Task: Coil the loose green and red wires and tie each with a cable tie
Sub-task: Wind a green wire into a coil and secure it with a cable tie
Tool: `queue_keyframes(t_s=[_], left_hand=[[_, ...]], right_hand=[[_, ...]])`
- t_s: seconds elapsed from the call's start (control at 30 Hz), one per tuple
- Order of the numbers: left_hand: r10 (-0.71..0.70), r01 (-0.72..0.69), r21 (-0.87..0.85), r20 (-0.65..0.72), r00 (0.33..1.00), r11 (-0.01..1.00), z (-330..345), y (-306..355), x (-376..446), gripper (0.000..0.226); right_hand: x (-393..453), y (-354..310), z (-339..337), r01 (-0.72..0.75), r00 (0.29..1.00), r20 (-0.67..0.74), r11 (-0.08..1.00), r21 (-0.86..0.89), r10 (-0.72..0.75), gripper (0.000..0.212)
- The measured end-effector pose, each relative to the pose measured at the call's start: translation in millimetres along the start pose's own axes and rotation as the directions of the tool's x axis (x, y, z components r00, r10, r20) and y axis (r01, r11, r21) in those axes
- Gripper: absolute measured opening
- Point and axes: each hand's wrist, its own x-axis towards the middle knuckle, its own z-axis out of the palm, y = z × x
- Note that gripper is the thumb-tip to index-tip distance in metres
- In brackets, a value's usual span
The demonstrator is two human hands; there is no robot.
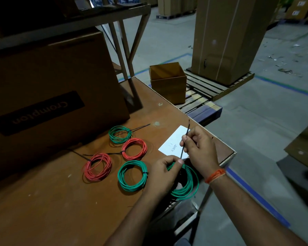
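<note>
From the head camera, the left hand pinches the top of a green wire coil at the near right edge of the brown table, thumb and fingers closed on the bundle. The coil hangs partly over the table edge. The right hand sits just above it, fingers closed around a black cable tie whose tail rises up and away past the knuckles while its lower end runs down to the coil by the left thumb. An orange thread band circles the right wrist.

Under the right hand lies a white paper slip with handwriting, partly covered by the fingers. To the left, four tied coils rest flat on the table: a green one farthest away, a red one touching it, another red one to the left, and a green one just beside the left hand. Long black tie tails stick out from the three farther coils.

A large cardboard box printed "Crompton" stands along the far left of the table, close behind the coils. Beyond the table, a small open carton sits on a wooden pallet, with a tall strapped carton behind it.
</note>
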Motion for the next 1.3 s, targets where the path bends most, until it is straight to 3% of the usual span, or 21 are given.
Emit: queue_keyframes(t_s=[0.13, 0.27, 0.37, 0.57, 0.7, 0.77, 0.9, 1.03, 1.13, 1.3], left_hand=[[0.076, -0.071, 0.089, -0.058, 0.995, 0.993, -3.2, 6.4, 0.4, 0.023], [0.073, -0.061, 0.1, -0.129, 0.989, 0.993, -6.4, 2.1, 2.7, 0.022], [0.053, -0.038, 0.071, -0.234, 0.971, 0.997, -5.2, -3.2, 5.7, 0.022], [0.072, -0.039, 0.08, -0.467, 0.882, 0.996, -15.7, -10.3, 11.5, 0.02], [0.044, -0.008, 0.073, -0.517, 0.855, 0.997, -18.9, -10.5, 12.9, 0.024], [0.029, 0.001, 0.057, -0.512, 0.859, 0.998, -17.1, -13.0, 12.7, 0.023], [0.026, -0.01, 0.036, -0.489, 0.872, 0.999, -12.6, -15.1, 12.8, 0.02], [-0.005, 0.0, -0.01, -0.47, 0.883, 1.0, -6.5, -14.3, 13.6, 0.022], [-0.015, 0.005, -0.023, -0.468, 0.884, 1.0, -7.3, -16.1, 14.3, 0.021], [-0.028, -0.002, -0.058, -0.51, 0.86, 0.998, -8.2, -16.0, 16.2, 0.026]], right_hand=[[5.2, -9.9, 6.4, 0.023, 0.999, -0.039, 0.997, 0.067, -0.02, 0.017], [8.5, -5.1, 13.5, -0.071, 0.997, -0.001, 0.981, 0.18, 0.072, 0.016], [15.1, -7.6, 12.1, -0.13, 0.985, 0.136, 0.976, 0.174, 0.107, 0.016], [0.3, -8.0, -20.1, -0.161, 0.928, 0.321, 0.981, -0.112, 0.189, 0.027], [-27.6, 0.5, -30.1, -0.381, 0.814, 0.486, 0.924, 0.033, 0.318, 0.005], [-31.5, 4.4, -30.6, -0.409, 0.839, 0.435, 0.906, 0.107, 0.328, 0.009], [-27.1, 8.3, -32.6, -0.284, 0.941, 0.221, 0.954, 0.096, 0.258, 0.012], [-28.6, 6.0, -26.6, -0.182, 0.981, 0.082, 0.981, 0.065, 0.176, 0.013], [-32.5, 8.7, -23.4, -0.193, 0.981, 0.056, 0.977, 0.091, 0.188, 0.011], [-44.3, 14.2, -9.4, -0.358, 0.933, 0.132, 0.896, 0.263, 0.334, 0.01]])
